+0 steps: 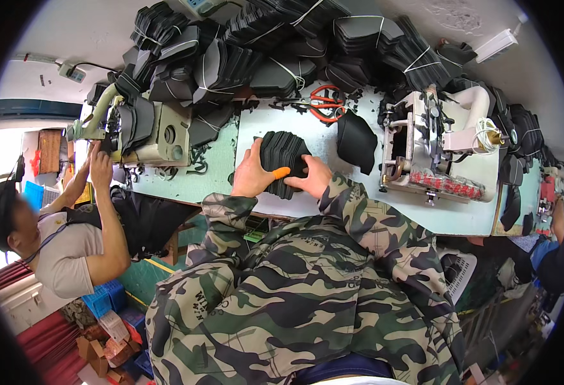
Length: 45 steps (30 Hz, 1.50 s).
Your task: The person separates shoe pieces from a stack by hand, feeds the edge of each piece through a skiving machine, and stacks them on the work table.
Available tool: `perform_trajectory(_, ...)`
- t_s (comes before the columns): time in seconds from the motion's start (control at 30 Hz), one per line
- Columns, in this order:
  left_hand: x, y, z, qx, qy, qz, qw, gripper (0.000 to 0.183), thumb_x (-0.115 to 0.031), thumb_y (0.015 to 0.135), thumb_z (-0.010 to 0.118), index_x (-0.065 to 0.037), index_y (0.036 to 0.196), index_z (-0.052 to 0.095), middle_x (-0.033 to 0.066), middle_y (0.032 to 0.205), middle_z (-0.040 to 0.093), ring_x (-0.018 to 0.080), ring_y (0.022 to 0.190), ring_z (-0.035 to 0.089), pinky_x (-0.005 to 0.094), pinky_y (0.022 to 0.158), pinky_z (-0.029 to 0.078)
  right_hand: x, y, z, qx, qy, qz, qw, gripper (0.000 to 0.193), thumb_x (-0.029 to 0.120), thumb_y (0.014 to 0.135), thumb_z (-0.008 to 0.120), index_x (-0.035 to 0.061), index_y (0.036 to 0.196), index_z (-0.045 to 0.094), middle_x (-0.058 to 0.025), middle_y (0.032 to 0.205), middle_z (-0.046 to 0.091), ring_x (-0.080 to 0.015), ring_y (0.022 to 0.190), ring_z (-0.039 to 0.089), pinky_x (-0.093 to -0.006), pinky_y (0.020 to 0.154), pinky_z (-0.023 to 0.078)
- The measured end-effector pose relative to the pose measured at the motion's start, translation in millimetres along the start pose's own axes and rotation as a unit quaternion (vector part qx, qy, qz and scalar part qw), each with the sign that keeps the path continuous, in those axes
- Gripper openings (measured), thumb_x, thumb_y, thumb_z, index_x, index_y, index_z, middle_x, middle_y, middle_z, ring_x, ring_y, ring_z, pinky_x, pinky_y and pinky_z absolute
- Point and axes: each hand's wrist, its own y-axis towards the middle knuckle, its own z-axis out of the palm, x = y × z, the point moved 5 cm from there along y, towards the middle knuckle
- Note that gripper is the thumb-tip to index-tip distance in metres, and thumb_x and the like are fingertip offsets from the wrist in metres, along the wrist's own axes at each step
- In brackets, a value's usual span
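A thick stack of black cut pieces (283, 151) stands on edge on the pale worktable, near its front edge. My left hand (252, 174) grips its left side, the thumb in an orange finger cover (281, 172) laid across the near face. On the opposite side my right hand (314, 178) holds the stack between thumb and fingers; some fingertips are hidden behind it. Just right of the stack lies a loose black curved piece (357, 142), touched by neither hand. Beyond them rest orange-handled scissors (327, 103).
Tied bundles of black pieces (282, 76) pile up along the back. A cream machine (445, 141) stands to the right, another machine (166, 135) to the left. A co-worker (80, 240) sits at the left; another person's arm (558, 221) shows far right. Black scraps (198, 160) litter the table.
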Motion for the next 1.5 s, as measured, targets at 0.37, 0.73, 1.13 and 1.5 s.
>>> perform_trajectory(0.37, -27.4, -9.4, -3.3, -0.007, 0.058, -0.065, 0.996, 0.103, -0.043, 0.064, 0.076, -0.002, 0.141, 0.021, 0.0272, 0.119, 0.048, 0.0427, 0.096, 0.059, 0.0448, 0.078, 0.051, 14.3, -18.8, 6.3, -0.04, 0.048, -0.083, 0.995, 0.071, 0.021, 0.066, 0.069, -0.0086, 0.125, 0.042, -0.0274, 0.111, 0.051, -0.041, 0.106, 0.051, -0.0417, 0.092, 0.042)
perform_trajectory(0.73, 39.1, -24.8, -43.9, -0.037, -0.197, -0.111, 0.973, 0.089, -0.032, 0.064, 0.081, 0.005, 0.132, 0.037, 0.0276, 0.122, 0.051, 0.0342, 0.112, 0.053, 0.0379, 0.094, 0.043, 10.0, 0.5, -69.8, -0.16, 0.056, -0.087, 0.982, 0.019, 0.016, 0.077, 0.056, -0.0006, 0.086, 0.057, -0.0242, 0.075, 0.061, -0.0424, 0.074, 0.06, -0.0479, 0.067, 0.047)
perform_trajectory(1.13, 4.2, -63.9, -5.0, -0.034, 0.026, -0.098, 0.994, 0.11, -0.047, 0.055, 0.082, -0.004, 0.139, 0.026, 0.0268, 0.111, 0.048, 0.0436, 0.089, 0.061, 0.0447, 0.071, 0.052, 20.1, 12.3, 35.1, 0.115, 0.065, -0.087, 0.987, 0.043, 0.04, 0.074, 0.069, -0.0023, 0.08, 0.066, -0.0171, 0.072, 0.065, -0.0291, 0.064, 0.063, -0.0358, 0.061, 0.049)
perform_trajectory(1.5, 3.5, -53.8, -7.5, 0.006, 0.045, -0.105, 0.993, 0.115, -0.054, 0.055, 0.082, -0.002, 0.14, 0.024, 0.0297, 0.117, 0.047, 0.0454, 0.096, 0.058, 0.0459, 0.079, 0.051, 20.8, 12.5, 33.7, 0.151, 0.052, -0.023, 0.987, 0.038, 0.031, 0.069, 0.066, -0.0003, 0.09, 0.068, -0.0177, 0.072, 0.065, -0.03, 0.069, 0.065, -0.0373, 0.065, 0.05)
